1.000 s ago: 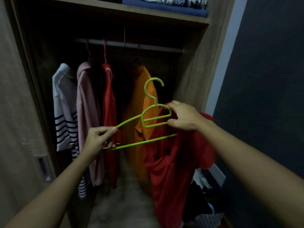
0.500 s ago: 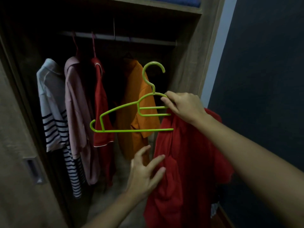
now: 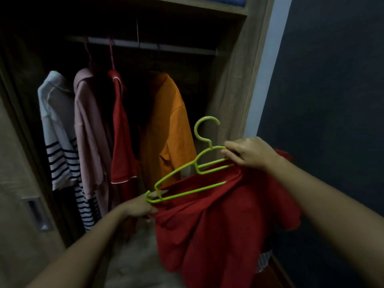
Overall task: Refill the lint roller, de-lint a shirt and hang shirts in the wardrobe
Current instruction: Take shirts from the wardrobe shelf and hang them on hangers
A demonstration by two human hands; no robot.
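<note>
A lime green plastic hanger (image 3: 188, 173) is held in front of the open wardrobe, tilted down to the left. My right hand (image 3: 249, 153) grips its upper right shoulder together with a bunched red shirt (image 3: 218, 225) that hangs below. My left hand (image 3: 141, 206) holds the red shirt's edge at the hanger's lower left tip, with a finger by the hanger end. The left end of the hanger lies against the fabric there.
Several shirts hang from the wardrobe rail (image 3: 145, 45): a white striped shirt (image 3: 60, 132), a pink shirt (image 3: 89, 129), a dark red shirt (image 3: 122, 138) and an orange shirt (image 3: 168, 129). The wooden wardrobe side (image 3: 230, 96) stands right of them. A dark wall (image 3: 332, 100) fills the right.
My left hand has come up from below and taken the red shirt's edge at the hanger's left tip. The hanger has dropped lower and tilted.
</note>
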